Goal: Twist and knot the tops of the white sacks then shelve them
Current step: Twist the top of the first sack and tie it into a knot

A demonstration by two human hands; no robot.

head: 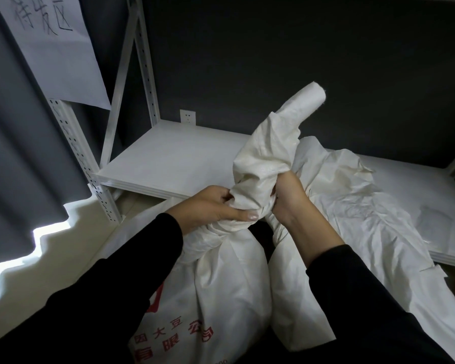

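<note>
You face a white metal rack [147, 74] set against a dark grey wall [300, 61], with perforated uprights at the left and a diagonal brace between them. Its low white shelf [174, 158] runs from those uprights toward the right edge of your view. A white wall socket [187, 116] sits just above the shelf's back edge. A paper sheet [55, 48] with handwritten characters hangs on the front upright. At your left a grey curtain [16, 153] falls in folds, and daylight spills under its hem onto the pale floor [71, 248].

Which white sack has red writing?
The front sack, twisted top gripped by the left hand and right hand; the crumpled sack on the shelf shows none.
</note>
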